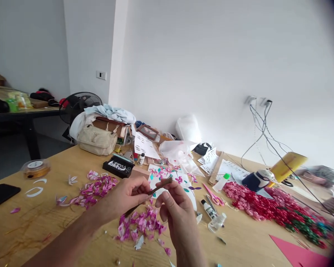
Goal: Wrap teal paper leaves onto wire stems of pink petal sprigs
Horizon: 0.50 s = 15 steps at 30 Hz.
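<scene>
Between my two hands runs a thin brown stem-like strip (160,185); its exact kind is hard to make out. My left hand (129,194) pinches it near the middle, with one end hanging below the palm. The fingers of my right hand (178,209) are closed around its other end. Under and beside the hands lie loose pink-purple fabric petals (141,222), with a second heap of petals (100,187) to the left. Just beyond the fingers is a white sheet with pink flowers and green leaves (179,179), partly hidden by my hands.
Pink scissors (213,194), a green-capped bottle (221,183) and small bottles (208,210) lie to the right, before a red flower heap (267,204). At left are a black phone (2,195), a ribbon spool (35,169) and a black box (118,166). Cables (263,129) hang behind.
</scene>
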Each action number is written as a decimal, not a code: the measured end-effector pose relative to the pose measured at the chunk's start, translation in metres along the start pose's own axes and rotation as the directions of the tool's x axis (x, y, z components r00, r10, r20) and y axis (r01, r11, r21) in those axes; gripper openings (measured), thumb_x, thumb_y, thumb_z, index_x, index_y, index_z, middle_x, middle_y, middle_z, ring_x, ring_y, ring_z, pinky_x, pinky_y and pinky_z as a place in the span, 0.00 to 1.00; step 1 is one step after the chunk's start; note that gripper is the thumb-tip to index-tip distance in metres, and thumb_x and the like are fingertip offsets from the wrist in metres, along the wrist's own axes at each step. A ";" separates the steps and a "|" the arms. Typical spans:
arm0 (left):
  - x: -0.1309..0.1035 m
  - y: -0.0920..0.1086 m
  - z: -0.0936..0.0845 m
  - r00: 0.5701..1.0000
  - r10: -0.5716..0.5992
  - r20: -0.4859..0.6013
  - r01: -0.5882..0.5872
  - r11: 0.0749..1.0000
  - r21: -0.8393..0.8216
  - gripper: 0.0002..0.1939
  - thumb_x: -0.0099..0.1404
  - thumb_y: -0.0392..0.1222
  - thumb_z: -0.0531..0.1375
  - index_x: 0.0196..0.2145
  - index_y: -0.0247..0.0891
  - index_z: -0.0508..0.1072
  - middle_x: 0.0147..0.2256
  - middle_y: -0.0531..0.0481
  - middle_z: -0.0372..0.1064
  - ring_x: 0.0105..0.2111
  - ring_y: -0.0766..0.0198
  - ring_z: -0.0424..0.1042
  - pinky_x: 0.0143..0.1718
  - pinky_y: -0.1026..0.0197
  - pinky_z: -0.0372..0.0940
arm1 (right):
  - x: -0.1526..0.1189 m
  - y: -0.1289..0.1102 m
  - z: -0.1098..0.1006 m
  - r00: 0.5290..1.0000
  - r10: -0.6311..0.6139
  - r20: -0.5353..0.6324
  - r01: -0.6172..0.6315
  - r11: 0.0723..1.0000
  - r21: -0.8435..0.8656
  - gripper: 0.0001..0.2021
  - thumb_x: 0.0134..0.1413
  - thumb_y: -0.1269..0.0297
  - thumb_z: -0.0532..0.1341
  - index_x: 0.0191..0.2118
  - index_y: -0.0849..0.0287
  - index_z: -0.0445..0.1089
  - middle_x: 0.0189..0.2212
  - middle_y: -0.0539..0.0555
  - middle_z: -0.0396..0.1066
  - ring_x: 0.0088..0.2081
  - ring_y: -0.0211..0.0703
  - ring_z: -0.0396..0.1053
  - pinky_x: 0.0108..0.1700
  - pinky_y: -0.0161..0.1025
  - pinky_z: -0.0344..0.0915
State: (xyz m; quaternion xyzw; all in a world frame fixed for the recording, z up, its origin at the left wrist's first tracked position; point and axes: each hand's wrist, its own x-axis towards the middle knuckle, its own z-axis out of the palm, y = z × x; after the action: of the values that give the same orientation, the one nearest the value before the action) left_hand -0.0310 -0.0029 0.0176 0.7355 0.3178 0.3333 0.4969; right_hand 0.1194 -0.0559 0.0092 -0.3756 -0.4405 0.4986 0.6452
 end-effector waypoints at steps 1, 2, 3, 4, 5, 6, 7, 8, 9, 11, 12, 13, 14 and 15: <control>-0.001 0.000 0.000 1.000 0.007 -0.013 -0.006 0.999 0.052 0.04 0.56 0.38 0.57 0.28 0.35 0.68 0.24 0.56 0.61 0.25 0.70 0.59 0.24 0.68 0.52 | 0.000 -0.001 0.000 1.000 -0.013 -0.007 0.014 1.000 0.021 0.11 0.45 0.60 0.64 0.36 0.56 0.68 0.27 0.49 0.68 0.20 0.28 0.61 0.14 0.23 0.52; -0.002 0.001 0.000 1.000 0.017 -0.026 -0.014 0.995 0.099 0.03 0.56 0.38 0.57 0.28 0.35 0.68 0.24 0.56 0.62 0.25 0.70 0.60 0.25 0.68 0.52 | 0.000 -0.002 0.000 1.000 -0.024 -0.014 0.025 0.999 0.036 0.11 0.45 0.61 0.65 0.36 0.56 0.68 0.31 0.50 0.68 0.22 0.29 0.63 0.15 0.23 0.53; -0.002 0.002 0.001 0.999 0.030 -0.034 -0.025 0.991 0.135 0.03 0.57 0.38 0.57 0.28 0.36 0.68 0.25 0.56 0.63 0.26 0.69 0.61 0.25 0.68 0.53 | 0.001 -0.002 0.000 0.999 -0.032 -0.021 0.032 0.998 0.045 0.10 0.45 0.62 0.65 0.36 0.56 0.69 0.33 0.51 0.68 0.24 0.30 0.64 0.15 0.22 0.54; -0.003 0.003 0.001 0.999 0.040 -0.035 -0.034 0.987 0.159 0.03 0.57 0.37 0.56 0.30 0.36 0.69 0.26 0.55 0.65 0.27 0.68 0.62 0.26 0.68 0.54 | 0.001 -0.003 0.000 0.999 -0.039 -0.027 0.040 0.998 0.050 0.09 0.45 0.63 0.64 0.36 0.56 0.69 0.34 0.51 0.68 0.25 0.31 0.65 0.15 0.22 0.54; -0.003 0.004 0.002 0.999 0.047 -0.027 -0.042 0.985 0.170 0.04 0.58 0.37 0.56 0.31 0.36 0.69 0.28 0.54 0.66 0.29 0.68 0.64 0.27 0.68 0.55 | 0.001 -0.003 0.000 0.998 -0.046 -0.034 0.048 0.997 0.054 0.09 0.45 0.64 0.64 0.35 0.56 0.69 0.33 0.51 0.69 0.25 0.31 0.66 0.15 0.22 0.55; -0.004 0.005 0.002 0.999 0.052 -0.015 -0.048 0.983 0.175 0.05 0.58 0.37 0.55 0.33 0.37 0.70 0.30 0.54 0.67 0.30 0.67 0.65 0.29 0.67 0.56 | 0.001 -0.003 0.000 0.998 -0.053 -0.038 0.055 0.997 0.057 0.08 0.46 0.64 0.64 0.35 0.56 0.69 0.31 0.51 0.69 0.25 0.31 0.66 0.16 0.22 0.55; -0.004 0.006 0.003 0.998 0.056 -0.001 -0.055 0.982 0.179 0.07 0.59 0.37 0.55 0.35 0.37 0.70 0.32 0.53 0.68 0.32 0.66 0.66 0.31 0.67 0.57 | 0.001 -0.002 0.000 0.997 -0.060 -0.039 0.062 0.996 0.061 0.06 0.46 0.65 0.64 0.34 0.57 0.70 0.29 0.50 0.69 0.24 0.31 0.66 0.16 0.22 0.56; -0.004 0.007 0.004 0.998 0.058 0.011 -0.059 0.981 0.183 0.08 0.59 0.37 0.54 0.36 0.37 0.70 0.33 0.52 0.69 0.33 0.65 0.66 0.32 0.67 0.58 | 0.001 -0.002 -0.001 0.997 -0.066 -0.036 0.069 0.995 0.065 0.05 0.47 0.65 0.63 0.33 0.57 0.70 0.28 0.49 0.69 0.24 0.31 0.66 0.16 0.22 0.56; -0.004 0.008 0.005 0.998 0.059 0.022 -0.062 0.980 0.187 0.08 0.59 0.37 0.54 0.36 0.37 0.71 0.34 0.52 0.69 0.34 0.65 0.66 0.33 0.66 0.58 | 0.001 -0.002 0.000 0.997 -0.071 -0.029 0.073 0.995 0.071 0.04 0.48 0.65 0.63 0.32 0.58 0.70 0.26 0.49 0.69 0.24 0.30 0.65 0.17 0.22 0.56; -0.003 0.009 0.006 0.997 0.065 0.045 -0.072 0.979 0.193 0.08 0.60 0.39 0.54 0.35 0.37 0.72 0.34 0.51 0.69 0.34 0.64 0.66 0.33 0.66 0.58 | 0.002 -0.001 0.000 0.997 -0.069 -0.014 0.070 0.994 0.081 0.03 0.49 0.65 0.62 0.31 0.58 0.69 0.25 0.49 0.69 0.23 0.30 0.65 0.17 0.22 0.56; -0.003 0.009 0.006 0.996 0.070 0.055 -0.079 0.978 0.193 0.09 0.60 0.40 0.54 0.35 0.37 0.72 0.33 0.51 0.69 0.33 0.64 0.66 0.32 0.66 0.57 | 0.002 0.000 0.000 0.998 -0.066 -0.011 0.067 0.994 0.088 0.03 0.49 0.65 0.62 0.30 0.58 0.69 0.25 0.48 0.69 0.23 0.29 0.65 0.17 0.22 0.56; -0.003 0.009 0.007 0.995 0.075 0.063 -0.086 0.978 0.191 0.10 0.61 0.41 0.53 0.34 0.37 0.72 0.32 0.51 0.68 0.32 0.65 0.65 0.31 0.66 0.57 | 0.002 0.000 0.000 0.998 -0.061 -0.009 0.062 0.994 0.094 0.03 0.49 0.65 0.62 0.30 0.58 0.69 0.25 0.49 0.69 0.23 0.29 0.65 0.17 0.22 0.56; -0.003 0.008 0.007 0.994 0.081 0.066 -0.093 0.977 0.193 0.10 0.61 0.42 0.53 0.34 0.37 0.72 0.31 0.52 0.68 0.32 0.65 0.65 0.31 0.66 0.57 | 0.002 0.000 0.000 0.999 -0.054 -0.007 0.055 0.994 0.097 0.03 0.48 0.65 0.62 0.30 0.58 0.69 0.26 0.49 0.69 0.22 0.29 0.65 0.17 0.22 0.56; -0.003 0.008 0.006 0.994 0.087 0.063 -0.097 0.975 0.199 0.11 0.62 0.42 0.53 0.33 0.36 0.72 0.30 0.52 0.67 0.31 0.65 0.64 0.30 0.67 0.56 | 0.002 0.000 0.000 0.999 -0.045 -0.001 0.045 0.994 0.096 0.04 0.48 0.65 0.63 0.30 0.58 0.69 0.27 0.49 0.70 0.23 0.30 0.65 0.17 0.23 0.56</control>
State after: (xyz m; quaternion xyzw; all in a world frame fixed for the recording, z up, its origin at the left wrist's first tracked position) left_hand -0.0265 -0.0110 0.0224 0.8046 0.3022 0.3023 0.4122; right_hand 0.1199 -0.0536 0.0096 -0.3339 -0.4246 0.5046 0.6735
